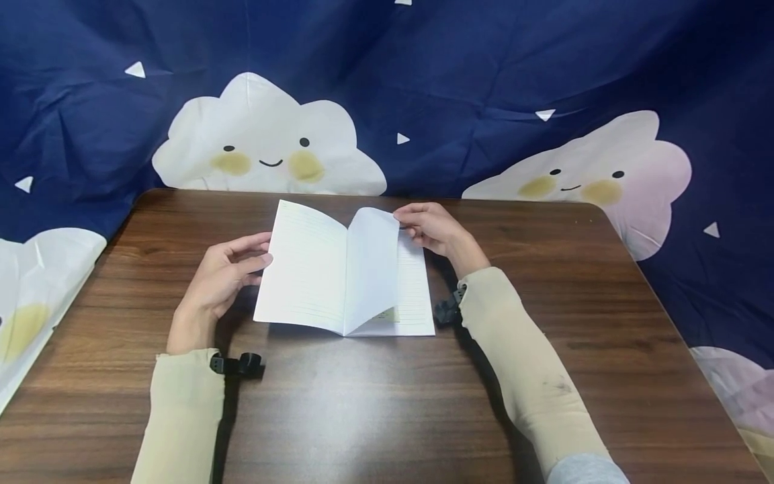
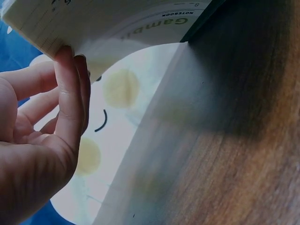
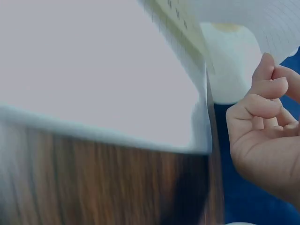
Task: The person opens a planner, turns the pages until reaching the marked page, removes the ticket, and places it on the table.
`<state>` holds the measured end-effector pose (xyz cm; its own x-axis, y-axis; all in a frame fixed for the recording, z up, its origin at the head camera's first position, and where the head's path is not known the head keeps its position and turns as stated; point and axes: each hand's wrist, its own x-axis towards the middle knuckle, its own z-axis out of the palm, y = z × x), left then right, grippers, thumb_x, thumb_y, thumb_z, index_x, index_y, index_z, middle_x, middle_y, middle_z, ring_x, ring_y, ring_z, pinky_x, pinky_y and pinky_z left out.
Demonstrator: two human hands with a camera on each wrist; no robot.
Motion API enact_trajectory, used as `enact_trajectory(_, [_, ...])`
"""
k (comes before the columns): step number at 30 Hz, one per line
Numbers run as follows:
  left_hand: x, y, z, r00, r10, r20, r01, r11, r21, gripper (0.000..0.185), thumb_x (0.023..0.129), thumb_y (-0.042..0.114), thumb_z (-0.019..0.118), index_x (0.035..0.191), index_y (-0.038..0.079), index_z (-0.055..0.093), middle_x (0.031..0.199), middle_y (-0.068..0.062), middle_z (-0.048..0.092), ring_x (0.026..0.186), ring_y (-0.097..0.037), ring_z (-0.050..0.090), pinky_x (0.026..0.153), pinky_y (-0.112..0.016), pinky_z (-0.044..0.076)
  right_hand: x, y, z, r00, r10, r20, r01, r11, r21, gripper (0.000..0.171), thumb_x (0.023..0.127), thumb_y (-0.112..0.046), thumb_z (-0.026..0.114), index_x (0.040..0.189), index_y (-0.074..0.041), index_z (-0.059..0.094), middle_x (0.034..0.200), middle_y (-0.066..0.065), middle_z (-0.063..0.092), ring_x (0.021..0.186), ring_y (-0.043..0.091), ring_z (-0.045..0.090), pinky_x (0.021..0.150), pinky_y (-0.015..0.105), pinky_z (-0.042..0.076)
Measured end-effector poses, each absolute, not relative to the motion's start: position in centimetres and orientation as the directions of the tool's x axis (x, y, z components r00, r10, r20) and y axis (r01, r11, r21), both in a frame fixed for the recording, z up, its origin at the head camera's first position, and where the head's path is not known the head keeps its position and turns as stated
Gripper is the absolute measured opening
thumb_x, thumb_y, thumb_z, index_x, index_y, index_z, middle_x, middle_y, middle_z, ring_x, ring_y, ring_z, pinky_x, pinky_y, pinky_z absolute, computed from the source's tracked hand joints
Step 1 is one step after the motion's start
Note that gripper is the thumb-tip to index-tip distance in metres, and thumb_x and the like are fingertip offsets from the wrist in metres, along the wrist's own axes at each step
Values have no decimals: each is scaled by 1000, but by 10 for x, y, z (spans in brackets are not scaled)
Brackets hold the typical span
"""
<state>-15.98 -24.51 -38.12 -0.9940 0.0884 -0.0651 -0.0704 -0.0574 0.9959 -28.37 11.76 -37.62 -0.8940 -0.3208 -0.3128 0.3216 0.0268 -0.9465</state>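
From above, the notebook (image 1: 345, 275) lies open on the table (image 1: 387, 403) between the two hands, its left half propped up off the wood and one page (image 1: 371, 269) standing in mid-turn. The left hand (image 1: 226, 275) sits at the book's left edge, thumb on top and fingers curled beneath, holding that half raised. The right hand (image 1: 432, 228) is at the far right corner, pinching the top of the lifted page between thumb and fingertips. To my eye the page is the weak point: it is held by one corner only and bows, so a quick pull toward the left hand could crease it or tear it near the spine. At the left wrist, the fingers (image 2: 70, 93) press up against the underside of the block of pages (image 2: 37, 28), with the printed cover (image 2: 154, 23) just beyond them and the wood well below. The grip looks light, so if those fingers slacken, the raised half could drop flat and the book could slide on the smooth top. At the right wrist, the fingertips (image 3: 267, 89) are curled together beside the paper's edge (image 3: 206, 108), but the view is blurred and I cannot tell how much paper lies between them. If more than one sheet is caught there, two leaves would go over together, and a loose pinch could let the page spring back toward that hand. The cloud-print cloth (image 1: 272, 141) hangs behind, well clear of both hands.
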Motion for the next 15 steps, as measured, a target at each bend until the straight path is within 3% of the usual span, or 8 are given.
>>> enact_trajectory(7, [-159,-247,-382,-993,88,-73,-78,-59,995,50,94,2,71,140,-9,54,111,-9,61,82,-13,66,65,-25,57,-279,94,-373,-893,-342,-293,347,-108,-932,5,99,-6,65,100,-3,69,80,5,59,55,9,46,43,17,33])
enact_trajectory(15, [-161,-248,-382,-993,103,-48,-58,-90,994,48,94,1,71,139,-7,55,109,-7,62,84,-12,66,65,-25,57,-275,70,-364,-895,-354,-271,335,-132,-933,9,98,-5,66,106,-1,67,87,9,68,55,7,47,43,15,33])
